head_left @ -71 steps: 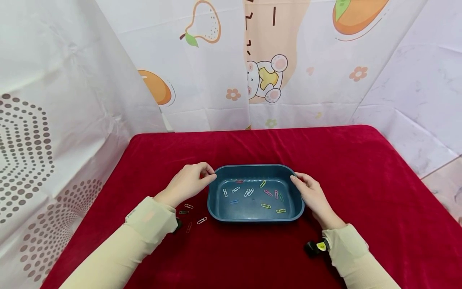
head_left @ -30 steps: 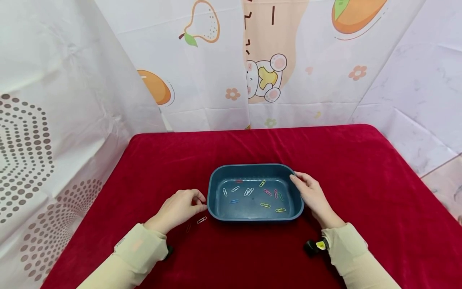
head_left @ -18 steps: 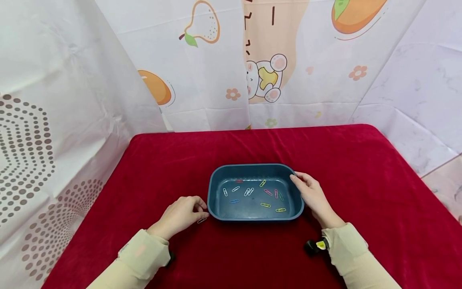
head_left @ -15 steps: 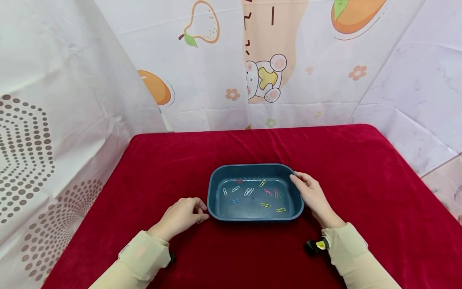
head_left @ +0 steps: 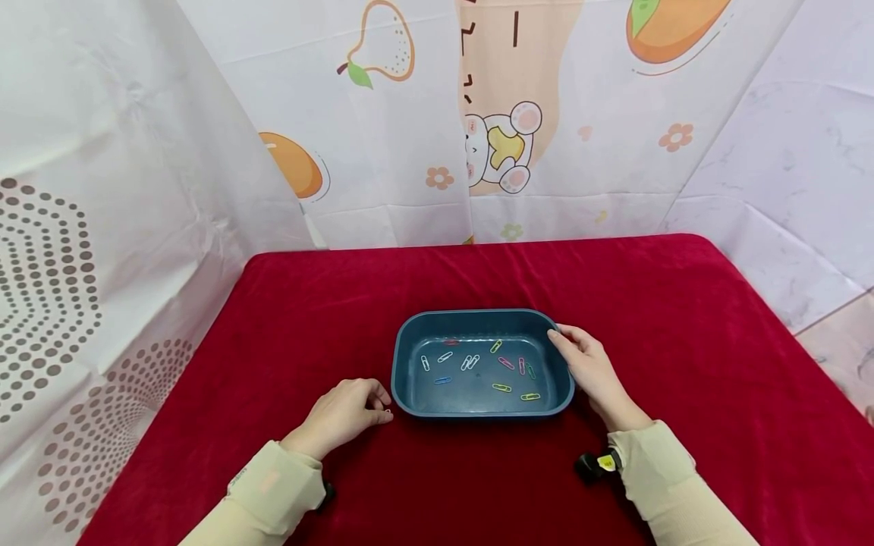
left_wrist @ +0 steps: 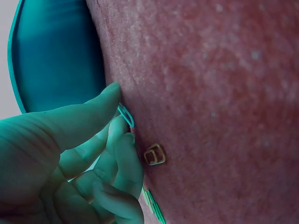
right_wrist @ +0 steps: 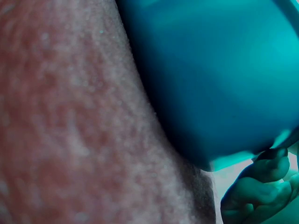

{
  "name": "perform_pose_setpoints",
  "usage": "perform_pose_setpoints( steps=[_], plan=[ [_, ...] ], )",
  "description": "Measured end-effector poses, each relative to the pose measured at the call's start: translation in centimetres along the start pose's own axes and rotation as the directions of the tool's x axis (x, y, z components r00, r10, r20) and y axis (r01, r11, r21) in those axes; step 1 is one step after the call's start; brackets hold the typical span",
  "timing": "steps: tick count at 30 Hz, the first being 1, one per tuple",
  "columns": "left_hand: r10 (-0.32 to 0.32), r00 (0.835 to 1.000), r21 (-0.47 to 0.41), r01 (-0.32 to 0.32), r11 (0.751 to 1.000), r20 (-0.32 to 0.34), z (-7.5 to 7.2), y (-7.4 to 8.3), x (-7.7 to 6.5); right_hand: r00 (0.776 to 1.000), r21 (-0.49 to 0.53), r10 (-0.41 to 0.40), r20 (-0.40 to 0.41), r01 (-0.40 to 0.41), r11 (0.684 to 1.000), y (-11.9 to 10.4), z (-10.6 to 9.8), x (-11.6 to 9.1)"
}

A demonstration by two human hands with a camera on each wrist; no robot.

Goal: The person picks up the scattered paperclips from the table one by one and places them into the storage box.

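Observation:
My left hand (head_left: 347, 415) is down on the cloth by the near left corner of a dark blue plastic bin (head_left: 483, 415). Its thumb and forefinger pinch a light paper clip (left_wrist: 126, 115), whose loop sticks out past the fingertips in the left wrist view. Close by on the cloth lie another paper clip (left_wrist: 154, 154) and some green-looking ones (left_wrist: 153, 205), hidden under the hand in the head view. My right hand (head_left: 592, 371) grips the bin's right rim, thumb on the inside. Several coloured paper clips, such as a blue paper clip (head_left: 442, 380), lie spread over the bin's floor.
A red velvet cloth (head_left: 649, 303) covers the table, with the bin near its middle. White printed curtains (head_left: 396, 152) hang behind the table and along its left side. Each wrist wears a small black camera (head_left: 589, 468).
My left hand came away from the bin's left rim and moved nearer, down to the white paper clip on the cloth, which it now pinches. My right hand and the bin stayed put.

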State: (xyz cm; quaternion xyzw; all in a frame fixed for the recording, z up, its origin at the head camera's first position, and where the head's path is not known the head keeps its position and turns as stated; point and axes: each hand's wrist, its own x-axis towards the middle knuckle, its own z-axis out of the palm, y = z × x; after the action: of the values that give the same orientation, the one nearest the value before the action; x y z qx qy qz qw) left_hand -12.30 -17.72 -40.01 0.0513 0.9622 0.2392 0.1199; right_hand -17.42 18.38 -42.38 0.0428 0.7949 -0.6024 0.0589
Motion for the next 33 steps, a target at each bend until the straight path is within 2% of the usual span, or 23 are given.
perform_pose_setpoints(
  steps=[17, 26, 33],
  plan=[
    [0.004, 1.0, -0.011, -0.004, 1.0, 0.02, 0.28, 0.01, -0.07, 1.0, 0.0, 0.004, 0.0, -0.004, 1.0, 0.14, -0.02, 0.06],
    [0.052, 0.998, 0.047, -0.051, 0.998, -0.019, 0.55, 0.05, -0.05, 1.0, 0.018, 0.005, 0.002, -0.005, 1.0, 0.33, 0.03, 0.12],
    [0.06, 0.997, 0.09, -0.055, 0.994, -0.05, 0.61, 0.12, 0.07, 1.0, 0.015, 0.004, 0.0, -0.004, 1.0, 0.24, -0.01, 0.06]
  ],
)
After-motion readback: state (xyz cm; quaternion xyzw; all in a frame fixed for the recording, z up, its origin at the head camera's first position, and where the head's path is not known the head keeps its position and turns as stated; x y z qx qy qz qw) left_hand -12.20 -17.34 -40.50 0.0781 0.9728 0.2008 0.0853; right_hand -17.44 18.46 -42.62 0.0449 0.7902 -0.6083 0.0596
